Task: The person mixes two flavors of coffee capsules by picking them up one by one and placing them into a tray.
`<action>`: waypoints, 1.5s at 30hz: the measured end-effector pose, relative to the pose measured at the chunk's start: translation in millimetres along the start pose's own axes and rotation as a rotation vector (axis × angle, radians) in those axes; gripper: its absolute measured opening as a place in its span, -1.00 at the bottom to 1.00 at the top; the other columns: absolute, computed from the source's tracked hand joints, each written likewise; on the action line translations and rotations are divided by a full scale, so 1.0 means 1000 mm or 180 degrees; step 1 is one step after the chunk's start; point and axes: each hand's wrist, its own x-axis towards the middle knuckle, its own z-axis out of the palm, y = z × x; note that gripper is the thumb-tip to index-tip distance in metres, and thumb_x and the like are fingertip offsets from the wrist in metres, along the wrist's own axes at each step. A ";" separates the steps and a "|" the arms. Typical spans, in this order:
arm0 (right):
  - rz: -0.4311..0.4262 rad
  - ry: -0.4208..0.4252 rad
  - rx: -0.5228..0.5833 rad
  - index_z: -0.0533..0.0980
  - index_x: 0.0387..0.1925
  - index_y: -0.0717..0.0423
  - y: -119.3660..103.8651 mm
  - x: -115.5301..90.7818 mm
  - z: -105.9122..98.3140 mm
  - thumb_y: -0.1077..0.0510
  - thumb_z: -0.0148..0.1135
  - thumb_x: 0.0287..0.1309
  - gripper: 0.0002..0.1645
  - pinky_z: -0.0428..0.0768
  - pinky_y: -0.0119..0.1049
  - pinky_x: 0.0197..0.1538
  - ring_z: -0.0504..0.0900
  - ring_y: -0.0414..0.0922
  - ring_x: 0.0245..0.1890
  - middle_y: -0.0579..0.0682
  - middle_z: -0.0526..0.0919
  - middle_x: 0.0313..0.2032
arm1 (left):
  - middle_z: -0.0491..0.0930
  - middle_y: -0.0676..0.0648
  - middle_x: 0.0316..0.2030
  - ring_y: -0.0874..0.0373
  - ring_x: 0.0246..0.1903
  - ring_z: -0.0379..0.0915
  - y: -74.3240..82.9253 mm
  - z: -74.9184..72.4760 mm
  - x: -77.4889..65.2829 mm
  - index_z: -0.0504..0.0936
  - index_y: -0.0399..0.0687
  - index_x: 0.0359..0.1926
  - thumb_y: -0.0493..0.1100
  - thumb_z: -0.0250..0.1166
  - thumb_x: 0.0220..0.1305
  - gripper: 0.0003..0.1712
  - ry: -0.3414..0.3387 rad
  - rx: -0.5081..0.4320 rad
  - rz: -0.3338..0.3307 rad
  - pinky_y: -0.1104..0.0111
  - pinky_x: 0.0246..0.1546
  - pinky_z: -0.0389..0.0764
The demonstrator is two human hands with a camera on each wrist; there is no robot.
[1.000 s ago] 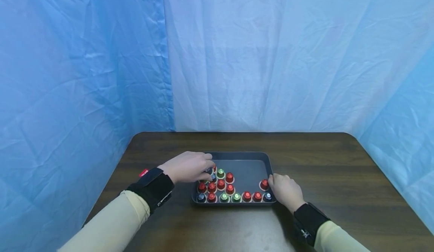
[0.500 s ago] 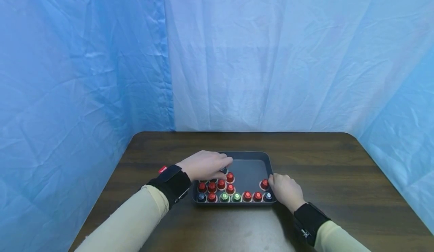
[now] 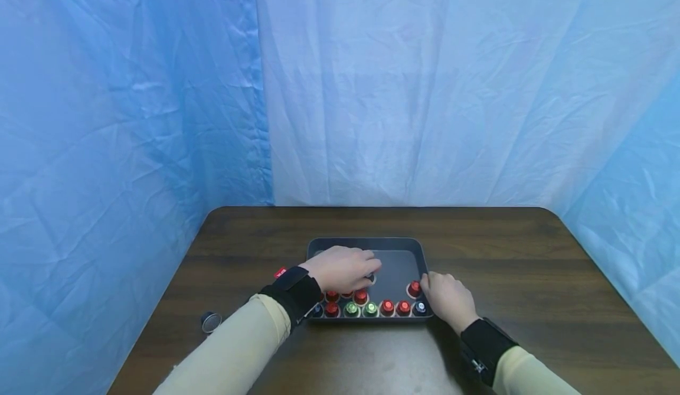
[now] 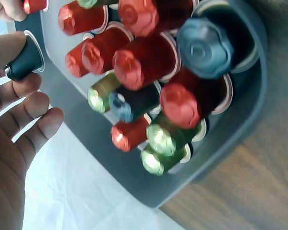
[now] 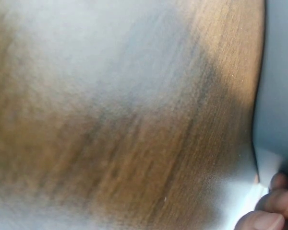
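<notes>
Thumb and fingers of my left hand [image 3: 345,268] pinch a dark coffee capsule [image 4: 26,60], held tilted above the tray in the left wrist view. The dark grey baking tray [image 3: 395,265] carries red, green and dark blue capsules, mostly standing along its near edge and left side. Part of the left-side group is hidden under my left hand in the head view. My right hand [image 3: 450,300] grips the tray's right rim near the front corner, its fingers [image 5: 278,201] curled at the edge. Just inside that rim stands a red capsule [image 3: 414,289].
A lone capsule [image 3: 211,322] lies on its side on the dark wooden table [image 3: 494,253], left of the tray and beside my left forearm. Blue fabric curtains [image 3: 404,88] hang behind the table and at both sides.
My left hand has moved rightward over the tray with the dark capsule. The capsule on the table has come into view beside the forearm. My right hand stays at the rim.
</notes>
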 end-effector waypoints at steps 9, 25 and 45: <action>-0.0041 0.0021 -0.0015 0.64 -0.26 0.25 0.000 0.000 0.000 0.03 0.04 0.50 -0.60 0.48 -0.17 -0.45 0.50 -0.06 -0.53 0.02 0.59 -0.51 | 0.57 0.16 -0.29 0.31 -0.33 0.48 0.008 0.014 0.009 0.60 0.12 0.00 0.05 0.37 0.37 -0.73 0.0122 0.0384 0.0170 0.47 -0.14 0.60; -0.0002 -0.0030 0.0013 0.64 -0.19 0.28 0.001 0.001 0.001 0.02 0.04 0.49 -0.59 0.50 -0.16 -0.43 0.52 -0.05 -0.50 0.04 0.63 -0.45 | 0.70 0.18 -0.01 0.24 0.01 0.57 0.012 0.031 0.007 0.68 0.27 0.17 0.11 0.41 0.32 -0.59 -0.0089 0.0799 0.0148 0.34 0.13 0.55; 0.0032 -0.0054 0.0030 0.63 -0.21 0.27 0.002 0.001 0.001 0.02 0.00 0.50 -0.58 0.44 -0.19 -0.48 0.49 -0.05 -0.52 0.01 0.56 -0.52 | 0.69 0.15 0.00 0.22 -0.02 0.54 0.007 0.019 -0.012 0.66 0.23 0.23 0.08 0.25 0.46 -0.62 -0.0005 0.0680 0.0179 0.32 0.07 0.56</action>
